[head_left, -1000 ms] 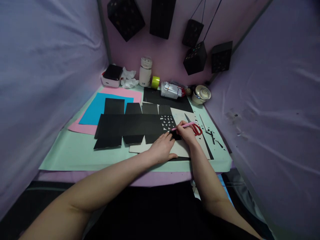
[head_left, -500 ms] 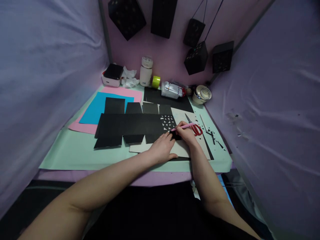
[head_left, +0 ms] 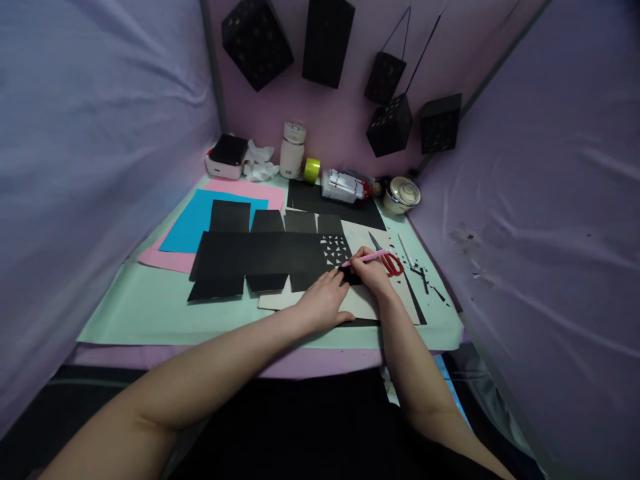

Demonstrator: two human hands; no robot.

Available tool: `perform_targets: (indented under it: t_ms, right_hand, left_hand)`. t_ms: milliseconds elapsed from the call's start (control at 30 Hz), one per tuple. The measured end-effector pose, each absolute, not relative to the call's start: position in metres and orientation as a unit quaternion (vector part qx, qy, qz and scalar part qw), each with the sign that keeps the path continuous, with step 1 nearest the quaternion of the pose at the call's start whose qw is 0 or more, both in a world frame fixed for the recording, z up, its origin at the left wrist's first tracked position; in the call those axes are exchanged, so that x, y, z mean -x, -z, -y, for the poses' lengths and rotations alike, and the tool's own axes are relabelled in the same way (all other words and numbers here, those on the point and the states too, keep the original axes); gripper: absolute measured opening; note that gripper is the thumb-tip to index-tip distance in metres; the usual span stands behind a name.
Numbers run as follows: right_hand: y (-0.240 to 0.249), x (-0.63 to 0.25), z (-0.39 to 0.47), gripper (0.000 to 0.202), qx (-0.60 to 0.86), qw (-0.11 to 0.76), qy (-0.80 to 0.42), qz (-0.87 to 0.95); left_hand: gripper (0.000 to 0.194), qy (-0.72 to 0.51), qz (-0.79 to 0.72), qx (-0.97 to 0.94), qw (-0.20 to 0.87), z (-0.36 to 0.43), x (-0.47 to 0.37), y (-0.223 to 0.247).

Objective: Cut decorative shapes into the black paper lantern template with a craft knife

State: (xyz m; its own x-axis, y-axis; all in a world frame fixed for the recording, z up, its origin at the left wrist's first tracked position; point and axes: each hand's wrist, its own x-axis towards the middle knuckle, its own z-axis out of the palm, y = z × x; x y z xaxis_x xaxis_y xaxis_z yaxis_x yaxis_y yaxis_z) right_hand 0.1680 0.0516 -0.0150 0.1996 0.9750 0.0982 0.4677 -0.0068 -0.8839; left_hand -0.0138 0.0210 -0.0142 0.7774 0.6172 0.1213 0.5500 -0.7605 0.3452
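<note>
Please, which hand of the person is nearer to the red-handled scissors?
Right. The right hand is just left of the red-handled scissors; the left hand is farther left, over the near edge of the black card.

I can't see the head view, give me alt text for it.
The right hand holds a pink pen-like tool at the pierced end of a tabbed black sheet, with fingers of the left hand resting beside it. Red-handled scissors lie near the right hand; black boxes hang behind.
</note>
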Motion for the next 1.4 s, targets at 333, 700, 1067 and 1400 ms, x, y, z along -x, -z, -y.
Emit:
perform_targets:
  t_ms: [333, 700, 1067, 1400]
  right_hand:
    - [0.0182, -0.1688, -0.0527, 0.006, 0.643, 0.438, -0.287, 0.559]
    - [0.0144, -0.1685, -0.0512, 0.005, 0.642, 0.431, -0.289, 0.565]
    - [0.0108, -0.165, -0.049, 0.009, 0.638, 0.427, -0.292, 0.571]
    - [0.0126, -0.1662, -0.0494, 0.007, 0.64, 0.431, -0.283, 0.569]
  left_hand:
    - [0.071, -0.106, -0.313, -0.932, 0.149, -0.0205, 0.0143, 0.0104]
    - [0.072, -0.105, -0.309, -0.934, 0.145, -0.0215, 0.014, 0.0127]
    - [0.07, -0.114, -0.304, -0.936, 0.136, -0.0214, 0.0139, 0.0162]
    - [0.072, -0.12, -0.301, -0.937, 0.131, -0.0215, 0.0134, 0.0149]
